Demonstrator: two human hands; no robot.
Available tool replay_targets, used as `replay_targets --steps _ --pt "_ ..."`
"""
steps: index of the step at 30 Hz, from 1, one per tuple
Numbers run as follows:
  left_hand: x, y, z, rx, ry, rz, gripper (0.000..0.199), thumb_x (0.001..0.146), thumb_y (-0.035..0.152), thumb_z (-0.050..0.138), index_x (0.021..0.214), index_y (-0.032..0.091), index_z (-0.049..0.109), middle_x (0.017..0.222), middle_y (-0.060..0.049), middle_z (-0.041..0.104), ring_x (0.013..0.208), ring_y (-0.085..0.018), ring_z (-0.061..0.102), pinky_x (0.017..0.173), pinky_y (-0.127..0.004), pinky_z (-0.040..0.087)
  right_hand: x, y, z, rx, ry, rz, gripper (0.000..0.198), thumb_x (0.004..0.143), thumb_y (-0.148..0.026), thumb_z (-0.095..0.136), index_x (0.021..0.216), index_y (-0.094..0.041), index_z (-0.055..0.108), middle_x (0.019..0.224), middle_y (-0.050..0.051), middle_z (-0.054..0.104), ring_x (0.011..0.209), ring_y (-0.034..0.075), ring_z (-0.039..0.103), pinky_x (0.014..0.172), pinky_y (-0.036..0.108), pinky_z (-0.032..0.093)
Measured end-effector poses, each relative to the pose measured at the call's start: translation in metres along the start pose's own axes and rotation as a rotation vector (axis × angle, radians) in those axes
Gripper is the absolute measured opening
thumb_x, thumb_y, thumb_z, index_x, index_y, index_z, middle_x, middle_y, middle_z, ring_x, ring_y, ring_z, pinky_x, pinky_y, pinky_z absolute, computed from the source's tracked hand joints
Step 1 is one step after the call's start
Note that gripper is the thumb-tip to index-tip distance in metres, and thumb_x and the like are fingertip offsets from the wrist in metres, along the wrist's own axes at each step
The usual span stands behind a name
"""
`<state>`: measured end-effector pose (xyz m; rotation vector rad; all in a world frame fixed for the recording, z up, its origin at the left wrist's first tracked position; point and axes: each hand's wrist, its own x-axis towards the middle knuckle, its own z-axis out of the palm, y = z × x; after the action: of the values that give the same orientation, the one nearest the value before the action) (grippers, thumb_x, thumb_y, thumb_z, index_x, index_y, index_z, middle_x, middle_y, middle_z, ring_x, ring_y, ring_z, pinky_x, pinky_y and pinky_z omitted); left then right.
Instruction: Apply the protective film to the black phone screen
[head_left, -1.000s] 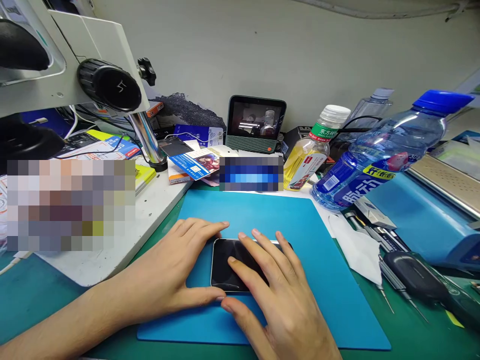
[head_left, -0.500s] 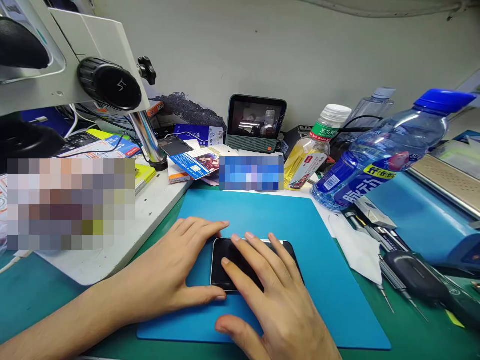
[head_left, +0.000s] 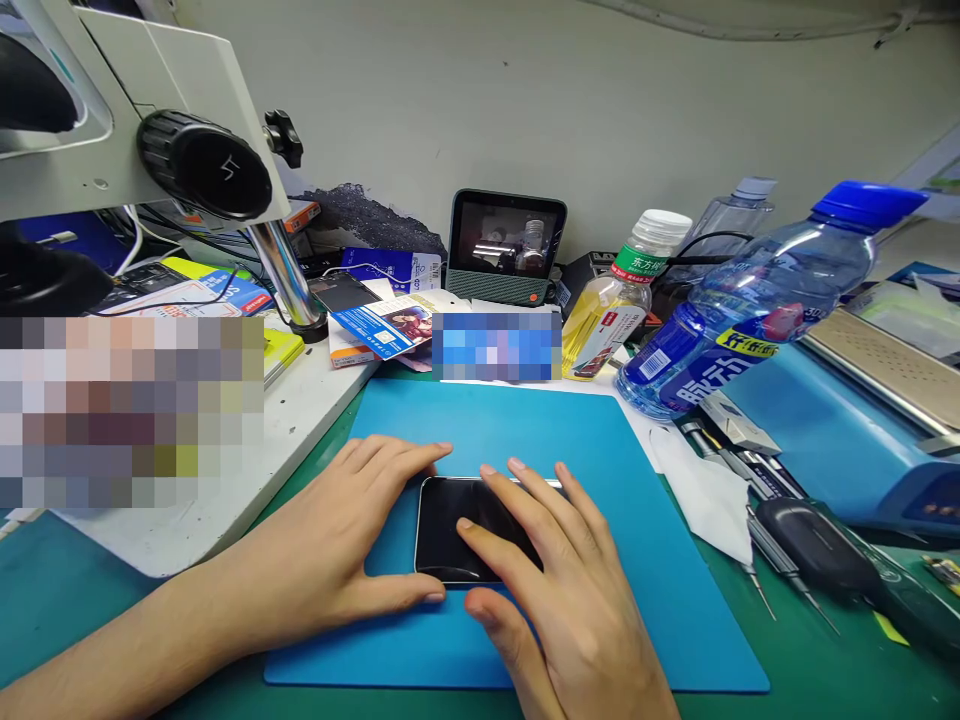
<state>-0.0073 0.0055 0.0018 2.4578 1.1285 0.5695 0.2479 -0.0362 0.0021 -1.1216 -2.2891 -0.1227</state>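
A smartphone [head_left: 446,530] with a dark screen lies flat on a blue mat [head_left: 525,430]. My left hand [head_left: 360,530] spans the phone's left end, its thumb by the near edge and its forefinger stretched past the far left corner. Those fingers are apart; whether they press on the edges I cannot tell. Across the phone's right part lies my right hand [head_left: 577,560], fingers spread over the glass and thumb out over the mat on the near side. It hides the phone's right end.
A microscope [head_left: 202,165] on a white base [head_left: 292,430] stands at left. Behind the mat are a small display [head_left: 506,240], a tea bottle [head_left: 615,300] and a large tilted water bottle [head_left: 735,310]. Tweezers, a black-handled tool [head_left: 817,550] and a blue machine [head_left: 862,430] lie right.
My right hand has slid a little to the right over the screen, uncovering more of its left part. My left hand stays at the phone's left end. The view has shifted slightly.
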Motion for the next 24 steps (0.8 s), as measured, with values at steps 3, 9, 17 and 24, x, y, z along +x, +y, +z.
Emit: replay_targets --steps 3,9,17,24 --pt "0.0009 0.0001 -0.0005 0.006 -0.019 0.001 0.084 0.095 0.052 0.076 0.161 0.034 0.026 0.143 -0.009 0.059 0.13 -0.033 0.055 0.111 -0.051 0.048 -0.0011 -0.0008 -0.0001 0.006 0.003 0.015 0.04 0.11 -0.048 0.047 0.125 -0.023 0.075 0.152 0.007 0.065 0.148 0.025 0.053 0.128 0.049 0.035" --pt "-0.0003 0.0007 -0.0009 -0.009 -0.021 -0.018 0.083 0.095 0.052 0.076 0.16 0.036 0.027 0.141 -0.008 0.059 0.127 -0.032 0.056 0.109 -0.049 0.049 -0.0022 -0.001 0.0006 -0.02 0.023 0.03 0.051 0.112 -0.05 0.035 0.12 -0.022 0.077 0.149 0.008 0.066 0.148 0.025 0.052 0.126 0.05 0.036" --pt "-0.0004 -0.0007 -0.0002 -0.008 -0.009 -0.02 0.086 0.092 0.054 0.078 0.161 0.036 0.029 0.139 -0.008 0.061 0.125 -0.032 0.058 0.107 -0.048 0.05 -0.0052 0.001 -0.0011 -0.014 0.054 0.093 0.048 0.114 -0.043 0.033 0.115 -0.024 0.077 0.146 0.006 0.068 0.145 0.025 0.054 0.125 0.051 0.037" --pt "0.0003 -0.0007 -0.0008 -0.006 -0.021 -0.021 0.085 0.092 0.055 0.078 0.16 0.036 0.03 0.14 -0.007 0.06 0.126 -0.032 0.058 0.108 -0.049 0.05 -0.01 -0.0054 -0.0057 0.092 0.188 0.22 0.033 0.113 -0.032 0.039 0.126 -0.023 0.068 0.136 0.007 0.072 0.137 0.027 0.06 0.12 0.053 0.043"
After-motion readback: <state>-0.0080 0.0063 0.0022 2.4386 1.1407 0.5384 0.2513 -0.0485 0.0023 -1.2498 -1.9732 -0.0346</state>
